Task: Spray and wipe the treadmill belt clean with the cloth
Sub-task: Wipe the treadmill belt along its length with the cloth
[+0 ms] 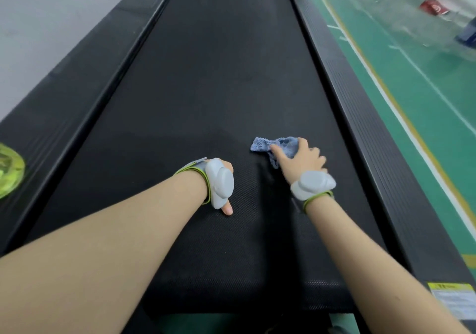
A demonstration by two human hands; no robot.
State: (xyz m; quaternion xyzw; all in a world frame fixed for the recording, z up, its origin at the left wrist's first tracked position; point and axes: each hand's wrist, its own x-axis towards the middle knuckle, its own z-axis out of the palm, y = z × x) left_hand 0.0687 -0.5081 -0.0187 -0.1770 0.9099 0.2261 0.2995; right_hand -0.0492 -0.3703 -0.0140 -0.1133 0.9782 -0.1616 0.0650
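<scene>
Closest to us, the left arm [103, 233] is filling the bottom corner, reaching out over the near end of the treadmill belt [206, 89]. At the far left edge a yellow-green thing [9, 171] is sitting on the left side rail [85, 89]. It's too blurred for us to call it the spray bottle, though it may be.

Moving in, the left hand [228, 167] is resting on the belt near the middle, thumb down on the surface. A white wrist unit [219, 184] is hiding the rest, so we cannot tell whether those fingers are lying flat or curled. It's carrying nothing we can see.

Next, the blue cloth [268, 144] is lying bunched on the belt just right of centre. The right hand [302, 157] is pressing it down, thumb laid across it and fingers spread, with loose ends poking out to the left. Past that, the right side rail [360, 102] is running alongside the green floor [412, 76].

We're judging this as the wiping stage: no bottle in either hand, and the cloth is down on the belt. The patch around the hands is looking slightly darker, possibly damp, but the blur is making that uncertain. The long run of belt ahead is looking untouched, so we're reckoning most of the wiping is yet to come.
</scene>
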